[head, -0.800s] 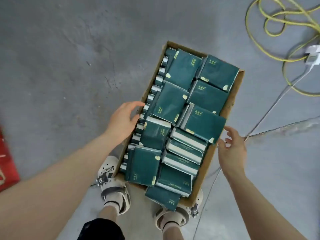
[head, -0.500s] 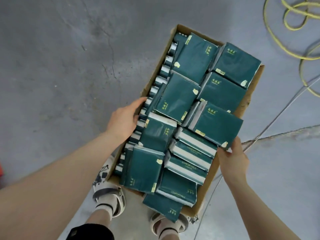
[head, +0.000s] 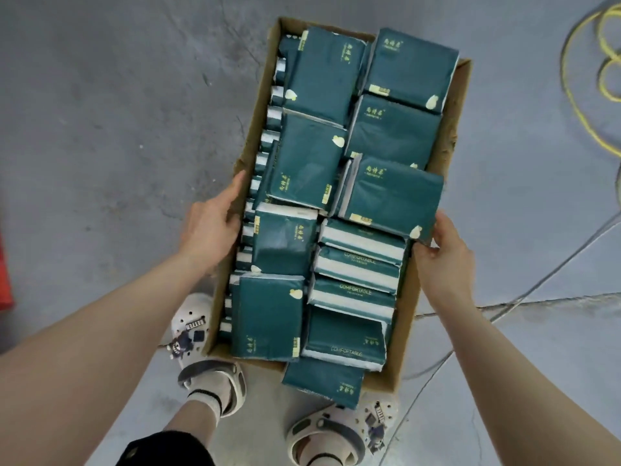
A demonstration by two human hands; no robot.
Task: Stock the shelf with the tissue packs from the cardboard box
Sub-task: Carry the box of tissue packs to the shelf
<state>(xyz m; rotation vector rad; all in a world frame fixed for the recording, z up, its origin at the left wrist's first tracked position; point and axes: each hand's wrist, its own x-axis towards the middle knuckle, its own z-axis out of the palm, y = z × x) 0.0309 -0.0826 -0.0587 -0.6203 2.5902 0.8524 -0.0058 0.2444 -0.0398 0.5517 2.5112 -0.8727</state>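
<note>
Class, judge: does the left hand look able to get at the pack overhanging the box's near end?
Probably yes: the left hand lies flat on the left wall of the cardboard box, holding nothing, and that pack lies uncovered nearby.

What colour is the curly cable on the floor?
Yellow. The head view shows the looped cable best, on the grey floor right of the cardboard box.
</note>
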